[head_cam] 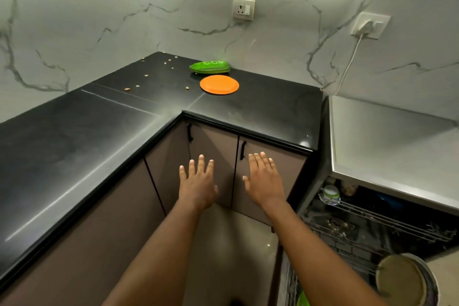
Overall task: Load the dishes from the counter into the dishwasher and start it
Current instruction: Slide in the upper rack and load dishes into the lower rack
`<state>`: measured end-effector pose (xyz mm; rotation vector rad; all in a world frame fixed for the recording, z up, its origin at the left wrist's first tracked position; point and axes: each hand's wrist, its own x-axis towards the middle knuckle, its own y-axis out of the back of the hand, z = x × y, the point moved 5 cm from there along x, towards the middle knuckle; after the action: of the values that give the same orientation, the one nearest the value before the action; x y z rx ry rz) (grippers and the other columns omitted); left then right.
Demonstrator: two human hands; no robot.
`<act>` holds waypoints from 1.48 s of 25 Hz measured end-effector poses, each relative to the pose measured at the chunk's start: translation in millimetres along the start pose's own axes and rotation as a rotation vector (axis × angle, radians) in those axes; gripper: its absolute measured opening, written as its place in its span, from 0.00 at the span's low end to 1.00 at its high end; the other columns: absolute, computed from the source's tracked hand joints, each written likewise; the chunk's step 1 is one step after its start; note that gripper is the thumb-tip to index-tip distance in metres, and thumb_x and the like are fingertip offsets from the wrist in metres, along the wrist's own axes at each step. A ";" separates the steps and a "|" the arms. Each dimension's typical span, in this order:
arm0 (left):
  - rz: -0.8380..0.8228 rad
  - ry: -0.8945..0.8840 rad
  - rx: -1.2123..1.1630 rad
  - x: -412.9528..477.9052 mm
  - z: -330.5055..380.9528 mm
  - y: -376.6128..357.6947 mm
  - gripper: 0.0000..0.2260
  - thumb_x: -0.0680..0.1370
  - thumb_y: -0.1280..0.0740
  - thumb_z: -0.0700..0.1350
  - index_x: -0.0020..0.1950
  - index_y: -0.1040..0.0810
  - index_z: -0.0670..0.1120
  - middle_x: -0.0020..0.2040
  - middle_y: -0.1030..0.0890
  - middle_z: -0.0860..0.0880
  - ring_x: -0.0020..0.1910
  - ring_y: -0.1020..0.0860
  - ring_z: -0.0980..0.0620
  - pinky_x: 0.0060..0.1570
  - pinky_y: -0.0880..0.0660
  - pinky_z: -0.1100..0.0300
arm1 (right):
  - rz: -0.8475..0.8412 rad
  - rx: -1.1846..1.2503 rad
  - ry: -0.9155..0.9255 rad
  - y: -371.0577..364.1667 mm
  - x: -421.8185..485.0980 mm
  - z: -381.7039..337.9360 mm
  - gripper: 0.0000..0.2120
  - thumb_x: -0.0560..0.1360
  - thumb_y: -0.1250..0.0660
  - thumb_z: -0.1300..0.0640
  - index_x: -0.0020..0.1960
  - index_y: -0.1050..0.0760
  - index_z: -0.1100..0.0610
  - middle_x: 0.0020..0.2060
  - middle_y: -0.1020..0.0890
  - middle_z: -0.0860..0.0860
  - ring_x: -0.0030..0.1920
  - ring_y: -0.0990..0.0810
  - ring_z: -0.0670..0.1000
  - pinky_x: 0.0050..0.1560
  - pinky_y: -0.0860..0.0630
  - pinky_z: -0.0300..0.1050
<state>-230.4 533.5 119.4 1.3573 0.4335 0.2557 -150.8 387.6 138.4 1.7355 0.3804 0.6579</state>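
Your left hand [198,181] and right hand [264,179]: apart, flat, empty.
Green dishes [210,67]: long axis left-right, just beyond orange plate [219,85].

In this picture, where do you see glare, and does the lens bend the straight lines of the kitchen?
Head view: pale streaks of glare lie on the black counter, mostly at its left; also in the head view, the counter edges curve toward the frame borders, a wide-angle effect; the inside of the dishwasher at lower right is dim.

An orange plate [219,85] and a stack of green plates [210,67] sat on the black counter [74,146]. White marble walls [74,7] showed grey veining. Cabinet doors [213,156] were taupe.
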 end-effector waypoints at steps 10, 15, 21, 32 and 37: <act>-0.045 0.072 0.049 159.0 -45.1 30.3 0.36 0.81 0.38 0.52 0.81 0.59 0.50 0.80 0.62 0.45 0.79 0.59 0.40 0.75 0.60 0.39 | -0.059 0.059 0.060 -54.2 172.4 -0.2 0.32 0.78 0.36 0.51 0.77 0.44 0.58 0.76 0.38 0.56 0.77 0.45 0.54 0.76 0.51 0.49; -0.084 0.085 0.050 229.9 -52.9 42.2 0.39 0.81 0.36 0.53 0.81 0.61 0.51 0.80 0.64 0.44 0.79 0.61 0.40 0.75 0.60 0.39 | -0.085 0.019 0.107 -71.8 252.7 10.5 0.30 0.78 0.36 0.50 0.76 0.41 0.57 0.74 0.35 0.55 0.77 0.43 0.55 0.76 0.49 0.50; -0.215 0.065 0.074 315.6 -75.2 45.3 0.49 0.75 0.27 0.52 0.80 0.63 0.52 0.79 0.66 0.43 0.78 0.62 0.38 0.75 0.58 0.38 | -0.138 -0.011 0.128 -94.7 338.5 14.9 0.31 0.79 0.37 0.49 0.77 0.44 0.57 0.75 0.38 0.54 0.77 0.46 0.54 0.76 0.50 0.49; -0.491 -0.062 0.252 496.8 -136.4 55.7 0.62 0.67 0.19 0.48 0.78 0.69 0.52 0.77 0.71 0.43 0.76 0.67 0.36 0.73 0.57 0.32 | -0.280 -0.142 0.055 -132.8 507.9 -4.8 0.33 0.79 0.38 0.46 0.78 0.47 0.56 0.77 0.43 0.55 0.78 0.48 0.56 0.76 0.49 0.53; -0.666 -0.079 0.232 532.3 -141.2 45.4 0.66 0.64 0.18 0.48 0.76 0.73 0.53 0.76 0.74 0.46 0.76 0.67 0.35 0.73 0.52 0.33 | -0.409 -0.268 0.052 -167.5 573.4 -11.6 0.39 0.76 0.35 0.41 0.78 0.49 0.55 0.78 0.46 0.58 0.77 0.49 0.61 0.75 0.48 0.60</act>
<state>186.2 891.9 61.7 1.3647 0.8369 -0.4072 308.4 768.8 110.7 1.3355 0.6332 0.4334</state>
